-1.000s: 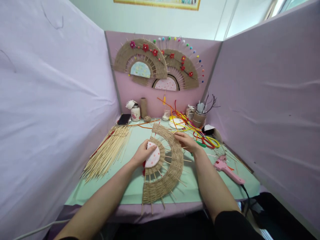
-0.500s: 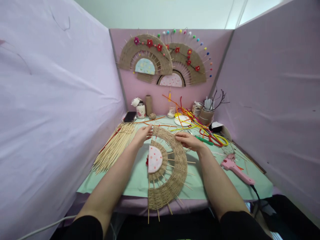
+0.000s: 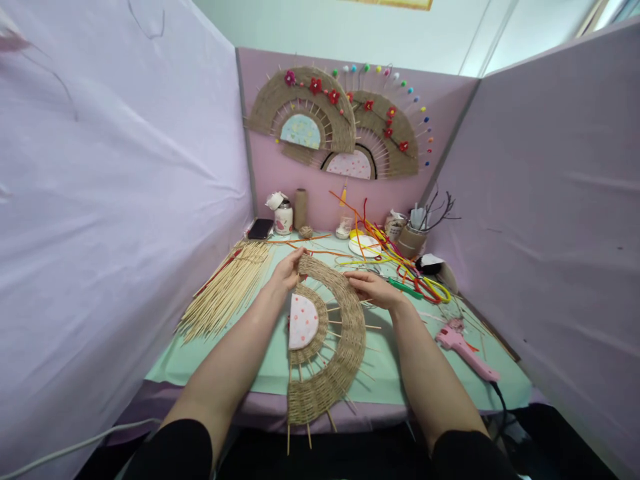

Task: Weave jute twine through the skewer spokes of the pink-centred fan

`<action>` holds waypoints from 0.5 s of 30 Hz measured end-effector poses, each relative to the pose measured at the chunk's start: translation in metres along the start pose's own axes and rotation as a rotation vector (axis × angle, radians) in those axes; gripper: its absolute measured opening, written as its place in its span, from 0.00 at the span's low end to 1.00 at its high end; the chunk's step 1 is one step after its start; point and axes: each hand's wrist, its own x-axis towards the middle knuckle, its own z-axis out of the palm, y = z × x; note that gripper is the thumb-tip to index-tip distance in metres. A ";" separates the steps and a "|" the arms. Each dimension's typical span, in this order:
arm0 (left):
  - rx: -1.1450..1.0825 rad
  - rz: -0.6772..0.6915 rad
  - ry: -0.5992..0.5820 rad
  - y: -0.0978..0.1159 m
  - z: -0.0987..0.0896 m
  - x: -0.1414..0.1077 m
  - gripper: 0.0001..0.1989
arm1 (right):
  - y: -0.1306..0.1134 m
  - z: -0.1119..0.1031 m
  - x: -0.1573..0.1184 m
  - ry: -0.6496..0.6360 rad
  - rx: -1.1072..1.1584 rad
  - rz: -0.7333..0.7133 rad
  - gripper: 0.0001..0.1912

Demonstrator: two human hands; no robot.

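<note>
A woven semicircular fan point(image 3: 354, 327) stands on its side between my hands, its curved edge to the right and thin sticks poking out past the rim. Its inner half-circle point(image 3: 303, 322) is white with pink dots. My left hand point(image 3: 290, 269) grips the top end of the woven band, fingers partly behind it. My right hand point(image 3: 369, 287) holds the band's upper right outer edge, with the fingertips against the weave. The fan's lower end hangs over the table's front edge.
Thin sticks point(image 3: 225, 290) lie in a pile at left, near a phone point(image 3: 261, 229). Coloured pipe cleaners point(image 3: 387, 250), green-handled scissors point(image 3: 405, 288) and a pink glue gun point(image 3: 467, 350) are at right. Two finished fans point(image 3: 310, 80) hang on the back panel.
The view has shifted and tilted slightly. The fan has turned a little, its top end leaning nearer my left hand; both hands keep hold of it.
</note>
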 end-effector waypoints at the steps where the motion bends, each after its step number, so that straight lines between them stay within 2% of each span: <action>1: -0.021 -0.018 -0.020 0.000 -0.003 -0.001 0.06 | 0.001 -0.001 0.000 0.001 0.006 0.002 0.21; 4: -0.086 -0.049 -0.083 0.000 -0.010 -0.003 0.06 | 0.004 -0.002 0.001 -0.018 0.004 -0.022 0.22; 9: -0.167 -0.022 -0.129 -0.004 -0.013 -0.003 0.05 | 0.006 -0.005 0.003 -0.050 -0.016 -0.053 0.23; 15: -0.199 0.046 -0.160 -0.009 -0.018 -0.001 0.04 | 0.010 -0.009 0.006 0.092 -0.080 -0.114 0.23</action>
